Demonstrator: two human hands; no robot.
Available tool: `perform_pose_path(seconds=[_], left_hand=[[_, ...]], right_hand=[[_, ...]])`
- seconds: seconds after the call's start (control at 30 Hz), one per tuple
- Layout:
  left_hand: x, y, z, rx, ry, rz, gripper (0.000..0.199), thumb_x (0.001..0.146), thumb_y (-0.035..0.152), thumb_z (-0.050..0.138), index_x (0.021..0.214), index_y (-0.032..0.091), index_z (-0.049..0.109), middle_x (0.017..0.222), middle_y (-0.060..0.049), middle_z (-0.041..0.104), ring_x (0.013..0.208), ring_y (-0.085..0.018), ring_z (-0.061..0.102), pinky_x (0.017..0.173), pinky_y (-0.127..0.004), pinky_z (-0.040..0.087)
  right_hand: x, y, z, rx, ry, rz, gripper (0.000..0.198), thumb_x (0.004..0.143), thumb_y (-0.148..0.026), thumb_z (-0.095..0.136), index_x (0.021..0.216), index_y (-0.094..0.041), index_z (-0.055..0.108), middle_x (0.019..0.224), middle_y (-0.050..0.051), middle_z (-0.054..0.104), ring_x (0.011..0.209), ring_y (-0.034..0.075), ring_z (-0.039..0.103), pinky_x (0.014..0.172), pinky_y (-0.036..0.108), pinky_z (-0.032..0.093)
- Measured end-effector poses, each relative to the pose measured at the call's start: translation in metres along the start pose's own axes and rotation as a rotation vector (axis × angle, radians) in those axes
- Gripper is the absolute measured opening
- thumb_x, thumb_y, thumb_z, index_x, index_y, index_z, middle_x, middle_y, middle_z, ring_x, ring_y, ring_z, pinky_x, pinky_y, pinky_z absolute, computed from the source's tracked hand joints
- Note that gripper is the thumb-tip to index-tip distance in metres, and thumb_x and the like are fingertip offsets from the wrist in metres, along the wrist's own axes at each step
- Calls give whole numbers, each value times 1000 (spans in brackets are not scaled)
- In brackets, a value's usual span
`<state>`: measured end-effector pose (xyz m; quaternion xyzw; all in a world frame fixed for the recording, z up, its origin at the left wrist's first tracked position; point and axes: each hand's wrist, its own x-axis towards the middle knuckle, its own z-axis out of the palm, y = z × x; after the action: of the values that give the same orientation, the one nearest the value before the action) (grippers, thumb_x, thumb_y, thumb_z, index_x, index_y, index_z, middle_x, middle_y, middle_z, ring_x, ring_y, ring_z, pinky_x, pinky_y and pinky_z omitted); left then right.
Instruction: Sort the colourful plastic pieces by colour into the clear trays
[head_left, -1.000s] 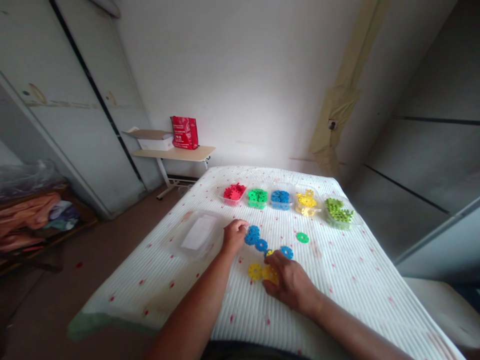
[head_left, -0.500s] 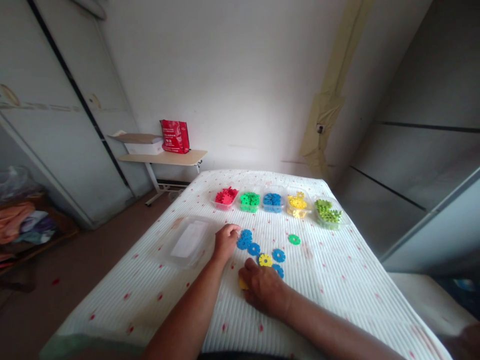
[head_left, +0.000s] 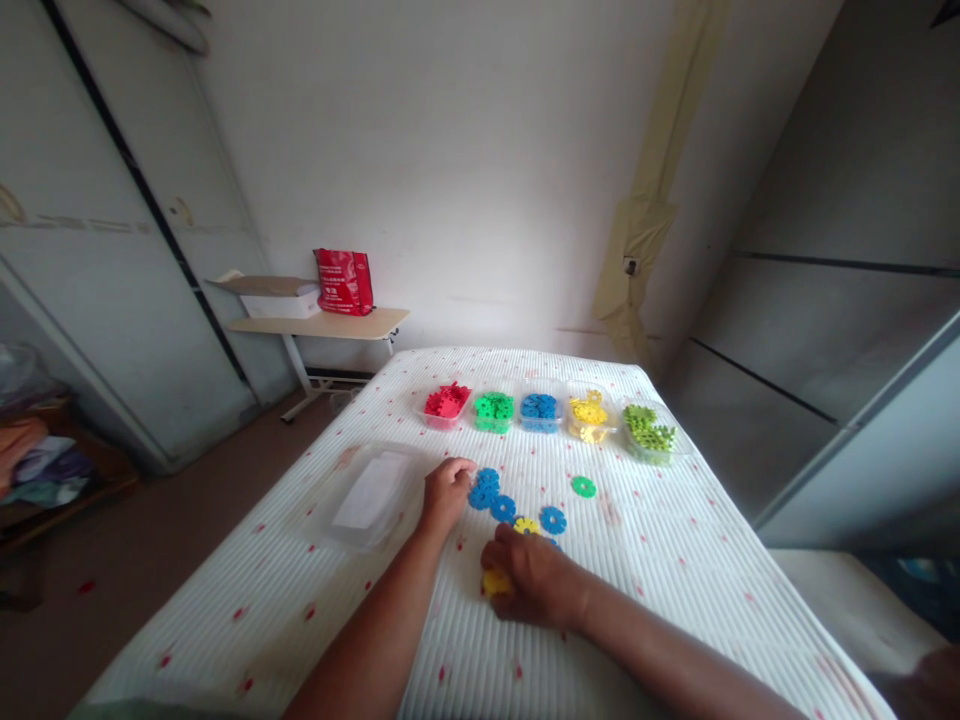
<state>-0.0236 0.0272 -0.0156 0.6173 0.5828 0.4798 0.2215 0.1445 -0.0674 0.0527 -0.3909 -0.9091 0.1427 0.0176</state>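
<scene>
My right hand (head_left: 536, 580) is closed on a yellow notched plastic disc (head_left: 495, 582) low over the near part of the table. Beyond its knuckles lies another yellow disc (head_left: 526, 526), partly covered by the hand. My left hand (head_left: 448, 490) has its fingers curled together beside several blue notched discs (head_left: 485, 490); whatever is in them, if anything, is hidden. One more blue disc (head_left: 553, 519) lies to the right, with a green disc (head_left: 584, 487) farther off.
Across the back stand clear tubs of red pieces (head_left: 448, 402), green pieces (head_left: 494, 408), blue pieces (head_left: 541, 408), yellow pieces (head_left: 588, 412) and light-green pieces (head_left: 649, 430). To the left lies a clear plastic lid or tray (head_left: 411, 470). A ribbed white cloth (head_left: 645, 610) covers the table.
My right hand has turned slightly and shows more of the yellow disc in its fingers. My left hand stays beside the blue discs. The whole view has shifted a little.
</scene>
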Motion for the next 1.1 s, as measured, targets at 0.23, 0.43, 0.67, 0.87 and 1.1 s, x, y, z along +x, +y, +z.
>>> perform_pose_path(seconds=[0.23, 0.43, 0.67, 0.87, 1.1], left_hand=[[1, -4, 1, -18, -18, 1, 23, 73, 11, 46, 79, 17, 67, 81, -3, 69, 77, -14, 63, 75, -25, 48], [1, -3, 1, -3, -7, -13, 23, 73, 12, 45, 78, 18, 67, 80, -1, 69, 76, -13, 62, 76, -24, 48], [0, -3, 0, 8, -46, -14, 24, 74, 12, 45, 80, 17, 67, 80, -2, 69, 77, -13, 62, 75, -24, 48], [-7, 7, -4, 144, -227, 108, 33, 61, 14, 62, 93, 19, 68, 90, -3, 65, 85, -16, 59, 81, -28, 47], [-11, 9, -6, 319, -327, 212, 44, 59, 18, 67, 102, 20, 67, 98, -5, 60, 95, -20, 55, 87, -31, 44]], right_hand=[[8, 93, -85, -74, 304, 390, 24, 73, -22, 61, 97, -16, 63, 94, 7, 60, 79, 16, 60, 70, 24, 42], [34, 165, -133, -281, 409, 704, 47, 77, -29, 61, 122, -17, 55, 109, 13, 56, 84, 20, 62, 71, 27, 44], [18, 151, -72, -208, 561, 331, 31, 84, -24, 48, 113, -17, 59, 112, 10, 57, 91, 18, 61, 80, 27, 45], [-26, 135, -12, -164, 452, 236, 26, 88, -25, 38, 94, -20, 63, 99, 8, 61, 79, 16, 61, 66, 25, 46], [-35, 140, 7, -118, 513, 297, 32, 90, -27, 33, 79, -18, 61, 83, 7, 59, 71, 14, 59, 62, 22, 42]])
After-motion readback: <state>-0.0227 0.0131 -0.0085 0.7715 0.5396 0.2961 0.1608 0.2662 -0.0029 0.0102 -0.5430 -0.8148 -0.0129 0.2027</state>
